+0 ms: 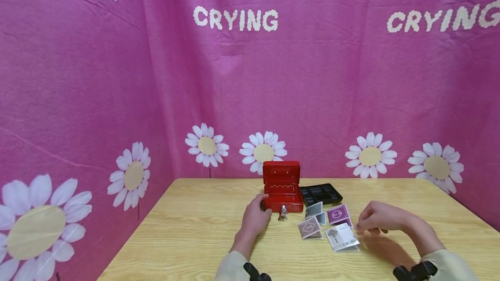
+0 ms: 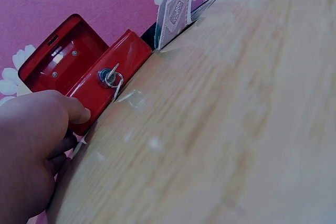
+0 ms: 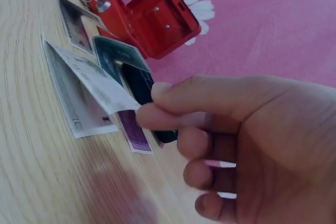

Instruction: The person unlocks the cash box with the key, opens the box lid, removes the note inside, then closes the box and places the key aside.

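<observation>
Currently, the right hand [image 1: 383, 217] has its thumb and index fingertips close together at the edge of a white folded paper note [image 1: 341, 236], which lies at 8 o'clock from it; whether that edge is actually pinched is hard to tell. Its other fingers are curled. From the white note, a purple folded paper note [image 1: 337, 214] stands at 12 o'clock, a brownish folded paper note [image 1: 309, 227] at 9 and a grey-green folded paper note [image 1: 314, 210] at 10. The left hand [image 1: 254, 219] grips the left end of a red metal cash box [image 1: 294, 206], thumb on its front; the box sits at 1 o'clock from that hand, lid raised, with a black compartmented tray [image 1: 321, 194] at 3 o'clock.
</observation>
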Available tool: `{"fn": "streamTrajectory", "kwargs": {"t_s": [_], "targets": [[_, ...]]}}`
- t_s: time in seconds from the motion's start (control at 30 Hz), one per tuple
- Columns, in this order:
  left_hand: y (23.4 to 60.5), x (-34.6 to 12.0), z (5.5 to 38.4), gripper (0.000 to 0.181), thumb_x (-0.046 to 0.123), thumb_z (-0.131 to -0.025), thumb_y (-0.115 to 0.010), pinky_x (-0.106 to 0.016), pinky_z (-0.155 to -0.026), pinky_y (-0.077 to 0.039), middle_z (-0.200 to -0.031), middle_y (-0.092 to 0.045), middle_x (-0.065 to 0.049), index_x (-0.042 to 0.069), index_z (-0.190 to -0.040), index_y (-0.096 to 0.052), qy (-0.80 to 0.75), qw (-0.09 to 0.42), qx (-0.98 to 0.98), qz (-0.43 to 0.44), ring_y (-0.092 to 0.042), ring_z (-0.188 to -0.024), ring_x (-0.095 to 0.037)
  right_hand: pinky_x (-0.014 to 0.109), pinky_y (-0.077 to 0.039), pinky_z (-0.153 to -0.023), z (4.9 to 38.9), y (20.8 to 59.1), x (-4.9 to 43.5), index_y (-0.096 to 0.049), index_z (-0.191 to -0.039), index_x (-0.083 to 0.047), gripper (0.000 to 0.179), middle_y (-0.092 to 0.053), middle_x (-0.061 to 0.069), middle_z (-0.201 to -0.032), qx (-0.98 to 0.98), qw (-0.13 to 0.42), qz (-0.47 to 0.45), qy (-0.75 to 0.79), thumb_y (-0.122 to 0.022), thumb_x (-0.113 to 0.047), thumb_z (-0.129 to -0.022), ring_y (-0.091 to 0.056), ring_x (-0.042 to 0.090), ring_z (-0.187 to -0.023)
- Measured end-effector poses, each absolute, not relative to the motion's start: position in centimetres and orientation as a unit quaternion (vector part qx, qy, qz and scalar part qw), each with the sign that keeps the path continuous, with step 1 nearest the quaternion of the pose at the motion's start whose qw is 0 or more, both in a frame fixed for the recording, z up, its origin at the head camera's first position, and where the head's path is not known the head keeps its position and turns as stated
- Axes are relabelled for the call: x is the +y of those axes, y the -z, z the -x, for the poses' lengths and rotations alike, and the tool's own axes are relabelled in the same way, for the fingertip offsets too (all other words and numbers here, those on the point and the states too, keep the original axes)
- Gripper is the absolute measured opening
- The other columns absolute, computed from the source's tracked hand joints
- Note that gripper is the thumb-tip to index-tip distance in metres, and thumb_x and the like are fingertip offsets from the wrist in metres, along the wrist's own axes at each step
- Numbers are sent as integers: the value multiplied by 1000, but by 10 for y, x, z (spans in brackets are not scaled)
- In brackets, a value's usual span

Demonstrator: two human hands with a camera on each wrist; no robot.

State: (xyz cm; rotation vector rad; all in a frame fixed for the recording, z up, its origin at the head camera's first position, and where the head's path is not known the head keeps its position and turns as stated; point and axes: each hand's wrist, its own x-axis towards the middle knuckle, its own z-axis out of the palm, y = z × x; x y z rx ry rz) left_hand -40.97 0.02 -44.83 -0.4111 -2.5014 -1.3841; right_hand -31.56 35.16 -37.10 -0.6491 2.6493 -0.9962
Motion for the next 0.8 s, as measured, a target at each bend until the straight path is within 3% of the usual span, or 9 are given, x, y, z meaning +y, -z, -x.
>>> {"fn": "streamTrajectory", "kwargs": {"t_s": [0.4,0.63,0.8], "targets": [[449,-1,409,43,3,-88,-65,-50,-104,-47,-131,-64,-16,5,-131,-60,486,132,-852,143,-59,-123,-32,19,-40,-50,321,358,333,-73,-95,1,21,-58,-7,-68,900,13,203,386,-68,-19,-92,-48,1,-60],[449,-1,411,43,3,-88,-64,-49,-102,-49,-128,-66,-15,4,-131,-60,482,134,-854,146,-61,-119,-30,24,-54,-71,333,353,311,-76,-98,-6,20,-75,5,-89,909,-54,193,366,-70,-23,-91,-62,0,-79],[448,-1,411,43,4,-88,-65,-48,-102,-50,-128,-66,-14,4,-131,-60,483,134,-853,144,-61,-118,-29,26,-54,-71,351,358,306,-76,-100,-6,23,-75,4,-89,922,-92,163,339,-71,-26,-90,-64,3,-80]]}}
